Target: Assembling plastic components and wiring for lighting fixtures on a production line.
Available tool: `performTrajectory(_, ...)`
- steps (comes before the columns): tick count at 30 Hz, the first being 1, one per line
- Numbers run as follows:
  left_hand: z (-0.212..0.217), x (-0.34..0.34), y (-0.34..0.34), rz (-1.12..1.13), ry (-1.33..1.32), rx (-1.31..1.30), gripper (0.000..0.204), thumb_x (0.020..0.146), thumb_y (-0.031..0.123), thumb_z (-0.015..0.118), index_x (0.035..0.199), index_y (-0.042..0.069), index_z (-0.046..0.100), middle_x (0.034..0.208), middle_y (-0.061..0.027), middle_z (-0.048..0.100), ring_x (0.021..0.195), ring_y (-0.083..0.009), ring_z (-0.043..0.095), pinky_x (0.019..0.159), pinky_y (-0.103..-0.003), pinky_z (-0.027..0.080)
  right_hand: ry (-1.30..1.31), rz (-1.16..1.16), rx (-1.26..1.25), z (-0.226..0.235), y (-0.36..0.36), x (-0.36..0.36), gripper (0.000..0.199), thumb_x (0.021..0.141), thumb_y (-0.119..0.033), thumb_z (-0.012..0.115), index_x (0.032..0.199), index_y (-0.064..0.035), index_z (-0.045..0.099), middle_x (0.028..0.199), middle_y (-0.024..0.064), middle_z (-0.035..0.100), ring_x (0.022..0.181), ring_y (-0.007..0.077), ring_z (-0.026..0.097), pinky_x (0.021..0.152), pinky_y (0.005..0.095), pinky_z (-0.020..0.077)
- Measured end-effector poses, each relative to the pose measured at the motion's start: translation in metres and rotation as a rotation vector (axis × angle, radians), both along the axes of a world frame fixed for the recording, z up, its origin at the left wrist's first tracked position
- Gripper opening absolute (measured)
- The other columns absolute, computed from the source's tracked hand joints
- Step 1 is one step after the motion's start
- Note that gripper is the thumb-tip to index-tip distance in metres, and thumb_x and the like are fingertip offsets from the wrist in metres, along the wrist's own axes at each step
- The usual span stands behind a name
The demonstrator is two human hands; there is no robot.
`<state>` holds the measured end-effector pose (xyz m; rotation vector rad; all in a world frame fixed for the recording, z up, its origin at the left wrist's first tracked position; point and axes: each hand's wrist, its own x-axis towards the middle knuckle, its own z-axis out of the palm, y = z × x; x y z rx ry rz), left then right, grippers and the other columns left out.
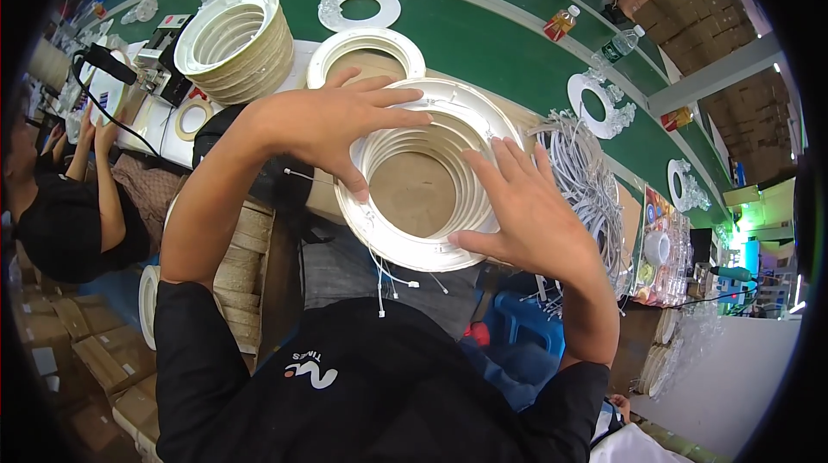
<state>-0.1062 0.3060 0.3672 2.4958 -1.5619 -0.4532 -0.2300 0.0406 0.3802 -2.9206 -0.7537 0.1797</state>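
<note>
In front of me stands a stack of white rings, and its hollow centre shows brown cardboard at the bottom. My left hand rests on the left side of the top ring, fingers spread over the rim and thumb near the inner edge. On the right side lies my right hand, its fingers also apart and touching the ring. Thin white wires with small connectors hang off the near edge. Another white ring lies just behind the stack.
A taller ring stack stands at the left, near a tape roll. Bundled grey cables lie right. Behind runs a green conveyor with white rings in clear plastic and bottles. A co-worker sits left; a blue stool stands below.
</note>
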Motion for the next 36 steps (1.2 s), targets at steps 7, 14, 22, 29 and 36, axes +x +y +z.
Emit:
performTrajectory(7, -0.003, 0.002, 0.003, -0.013, -0.038, -0.066, 0.1, 0.071, 0.044, 0.083, 0.154, 0.02, 0.033, 0.16, -0.0148, 0.029, 0.147, -0.0379, 0.025, 0.118, -0.06, 0.015, 0.018, 0.031, -0.067, -0.007, 0.009, -0.003, 0.095, 0.074, -0.049, 0.079, 0.142, 0.0042, 0.038, 0.137, 0.0369, 0.044, 0.135, 0.0523, 0.037, 0.112, 0.0642, 0.0257)
performTrajectory(14, -0.017, 0.057, 0.048, 0.513, 0.227, -0.476, 0.062, 0.085, 0.032, 0.074, 0.138, 0.007, 0.054, 0.134, -0.0161, 0.059, 0.124, -0.0321, 0.055, 0.105, -0.04, 0.043, -0.08, -0.019, 0.146, 0.021, -0.012, -0.005, 0.077, 0.078, -0.042, 0.079, 0.136, -0.0007, 0.051, 0.14, 0.0311, 0.049, 0.133, 0.0454, 0.044, 0.115, 0.0574, 0.026)
performTrajectory(22, -0.147, 0.069, 0.048, 0.367, -0.081, 0.05, 0.056, 0.08, 0.028, 0.076, 0.131, 0.013, 0.056, 0.127, -0.0109, 0.058, 0.126, -0.0287, 0.051, 0.111, -0.059, 0.029, -0.112, -0.168, 0.518, 0.028, -0.036, -0.003, 0.06, 0.077, -0.019, 0.082, 0.13, -0.0037, 0.06, 0.138, 0.0214, 0.055, 0.13, 0.0359, 0.052, 0.108, 0.0422, 0.0392)
performTrajectory(29, -0.091, 0.074, 0.044, 0.287, -0.157, -0.188, 0.056, 0.077, 0.024, 0.077, 0.128, 0.011, 0.057, 0.117, -0.0143, 0.058, 0.119, -0.0329, 0.051, 0.108, -0.053, 0.03, -0.089, -0.196, 0.583, 0.028, -0.051, -0.014, 0.057, 0.077, -0.02, 0.082, 0.128, -0.0048, 0.061, 0.137, 0.0206, 0.056, 0.129, 0.0348, 0.053, 0.108, 0.0404, 0.0397)
performTrajectory(36, 0.008, 0.077, 0.053, 0.731, -0.24, -1.088, 0.046, 0.095, 0.027, 0.068, 0.128, 0.001, 0.048, 0.111, -0.0146, 0.059, 0.101, -0.0266, 0.059, 0.092, -0.037, 0.046, -0.168, -0.213, 0.574, 0.017, -0.055, -0.003, 0.056, 0.08, -0.02, 0.08, 0.13, -0.0042, 0.059, 0.138, 0.021, 0.055, 0.131, 0.0355, 0.05, 0.11, 0.0409, 0.037)
